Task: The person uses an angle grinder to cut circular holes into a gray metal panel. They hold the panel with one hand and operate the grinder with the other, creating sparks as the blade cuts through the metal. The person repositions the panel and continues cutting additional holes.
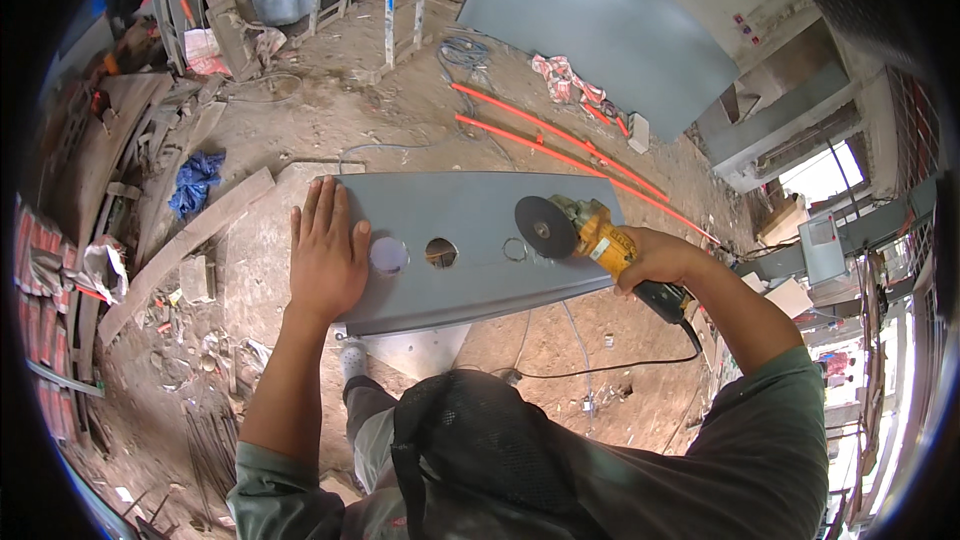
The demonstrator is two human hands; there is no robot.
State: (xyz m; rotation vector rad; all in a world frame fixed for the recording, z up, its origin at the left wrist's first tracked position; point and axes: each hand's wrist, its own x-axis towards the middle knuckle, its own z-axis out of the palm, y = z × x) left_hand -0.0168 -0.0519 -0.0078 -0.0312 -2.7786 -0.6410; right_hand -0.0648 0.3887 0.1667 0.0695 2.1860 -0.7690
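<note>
A grey sheet panel (455,295) lies crosswise in front of me. My left hand (330,252) rests on its left end, palm down and fingers stretched out. Beside that hand is a pale round spot (390,255), then a round hole (441,252) near the middle. Farther right, a small ring outline (514,249) marks the surface. My right hand (655,260) is wrapped round a yellow angle grinder (608,245). Its dark cutting disc (545,226) hangs over the right part of the panel; whether it touches cannot be told.
A black cord (610,374) runs from the grinder across the ground. Beyond the panel lie orange pipes (570,145), a coiled cable (463,52) and a large grey sheet (600,25). Ladders (390,10) stand at the back. Planks (190,250) and a blue bag (196,183) are at left.
</note>
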